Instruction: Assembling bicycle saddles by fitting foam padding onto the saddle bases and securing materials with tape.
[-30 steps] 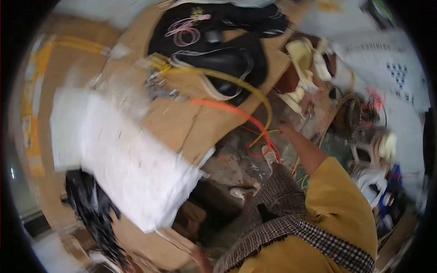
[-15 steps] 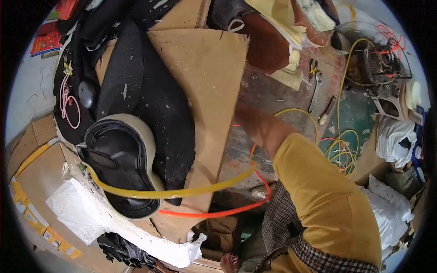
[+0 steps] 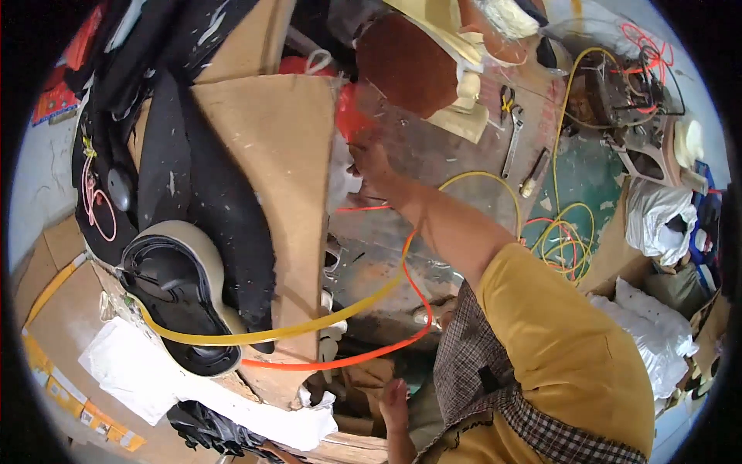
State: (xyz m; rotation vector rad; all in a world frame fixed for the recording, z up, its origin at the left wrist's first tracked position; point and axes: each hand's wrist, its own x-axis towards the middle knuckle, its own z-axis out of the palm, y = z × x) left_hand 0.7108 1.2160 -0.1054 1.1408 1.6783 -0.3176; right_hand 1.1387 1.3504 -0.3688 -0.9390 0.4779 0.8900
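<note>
My right hand (image 3: 371,166) reaches past the edge of the cardboard sheet (image 3: 267,139). Its fingers are closed on what looks like a red and white plastic bag (image 3: 349,116), partly hidden and smeared by motion. Low in the picture, close to my body, my left hand (image 3: 395,394) has its fingers curled, and nothing shows in them. On the left, a moulded black part with a beige rim (image 3: 212,255) lies on black sheet material (image 3: 232,209). A yellow hose (image 3: 286,334) and an orange hose (image 3: 355,361) run across in front of it.
Pliers (image 3: 506,100), an adjustable wrench (image 3: 512,143) and a knife-like tool (image 3: 535,174) lie right of the brown piece (image 3: 406,66). Coiled hoses (image 3: 568,243) are on the green surface. White bags (image 3: 657,220) stand at the far right, white sheeting (image 3: 147,371) at lower left.
The view has shifted, and the scene sits further left. My right hand has come out from behind the cardboard with the red and white bag. More of my left hand shows.
</note>
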